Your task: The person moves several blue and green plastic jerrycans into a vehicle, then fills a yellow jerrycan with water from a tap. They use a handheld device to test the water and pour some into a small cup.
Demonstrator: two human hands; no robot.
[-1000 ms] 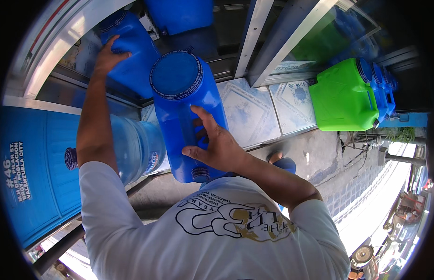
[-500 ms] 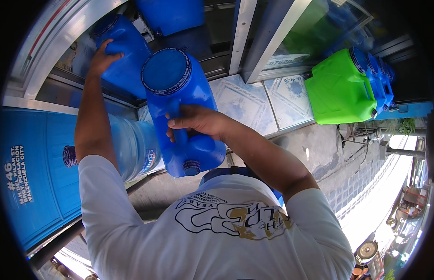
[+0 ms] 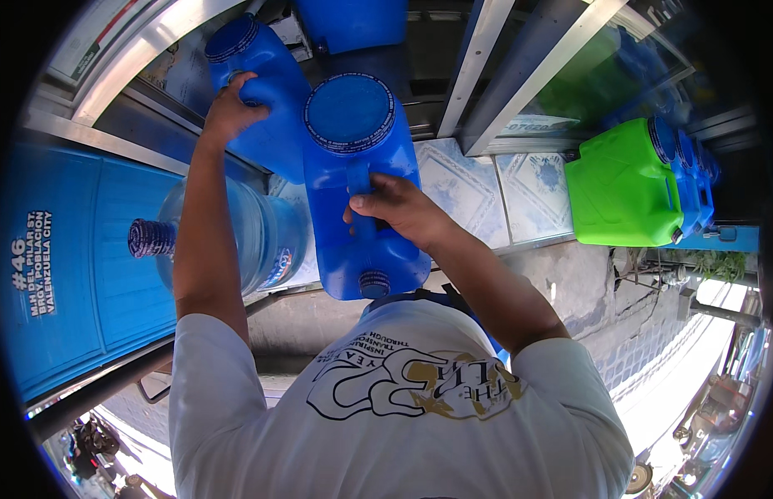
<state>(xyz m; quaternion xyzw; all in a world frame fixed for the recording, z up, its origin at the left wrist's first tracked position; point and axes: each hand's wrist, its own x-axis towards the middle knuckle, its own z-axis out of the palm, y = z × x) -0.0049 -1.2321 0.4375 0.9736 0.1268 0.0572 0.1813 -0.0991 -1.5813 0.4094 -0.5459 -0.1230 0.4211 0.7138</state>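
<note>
My right hand (image 3: 395, 209) is closed round the handle of a blue water jug (image 3: 331, 220) standing just in front of my body. The jug has a wide blue lid on top and a small capped spout low on the side near me. Farther back on the left, my left hand (image 3: 233, 112) grips a second blue jug (image 3: 284, 87) near its handle, below its round lid. The two jugs stand close together, and the nearer one hides part of the farther one.
A clear round water bottle (image 3: 241, 241) lies below my left forearm, beside a light-blue panel (image 3: 104, 266). Another blue container (image 3: 357, 23) is at the back. Metal door frames (image 3: 486, 66) rise behind the tiled ledge (image 3: 461, 187). A green jug (image 3: 617, 187) and several blue ones stand right.
The whole view has shifted, so both jugs, my hands and the clear bottle appear farther right. Both hands keep their grips on the same two jugs.
</note>
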